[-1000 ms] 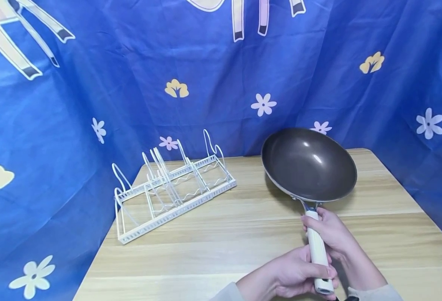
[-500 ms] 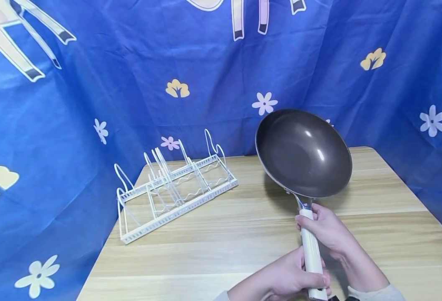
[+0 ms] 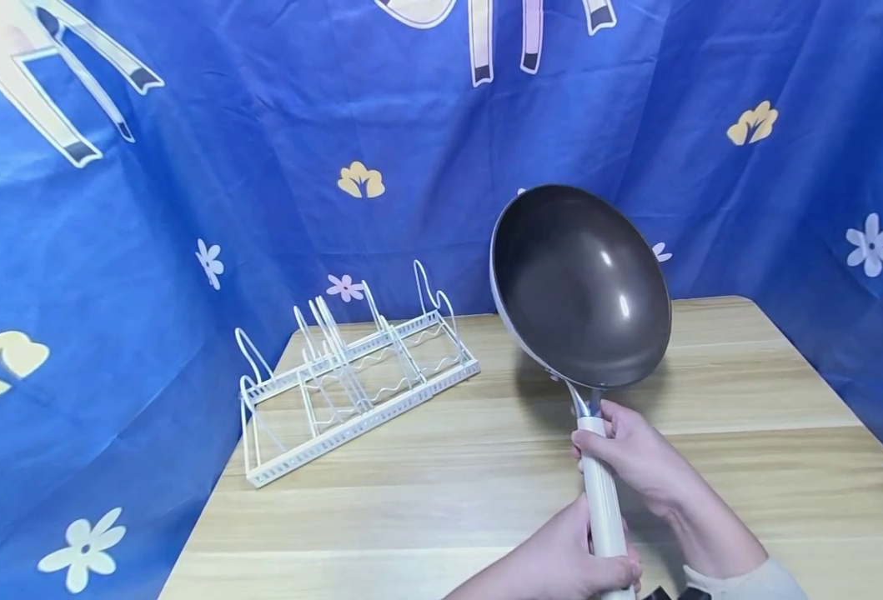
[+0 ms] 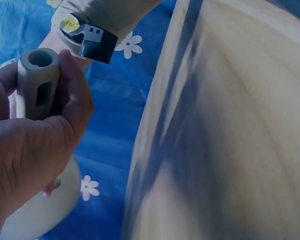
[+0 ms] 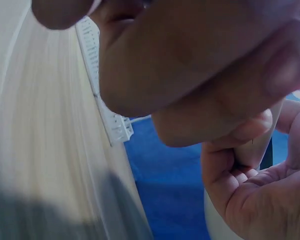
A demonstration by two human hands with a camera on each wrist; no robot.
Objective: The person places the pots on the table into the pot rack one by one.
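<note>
A deep frying pan point(image 3: 579, 292) with a dark inside and a pale outside is held above the right part of the table, its bowl tilted up and facing me. My right hand point(image 3: 636, 454) grips the white handle point(image 3: 601, 500) near the bowl, thumb across the top. Lower down, my left hand point(image 3: 561, 554) holds the handle's end. The left wrist view shows that end, with its hole and slot, between the thumb and fingers of my left hand point(image 4: 35, 150). Curled fingers of my right hand point(image 5: 190, 65) fill the right wrist view and hide much of the handle.
A white wire rack point(image 3: 366, 392) with upright loops stands at an angle on the left of the wooden table point(image 3: 381, 500). Blue patterned cloth point(image 3: 426, 167) hangs behind and at both sides. A small black device point(image 4: 97, 45) sits at the right wrist.
Both hands have moved the pan a little left, and its bowl has risen and tipped more upright. Their grip on the handle looks the same. The rack has stayed put.
</note>
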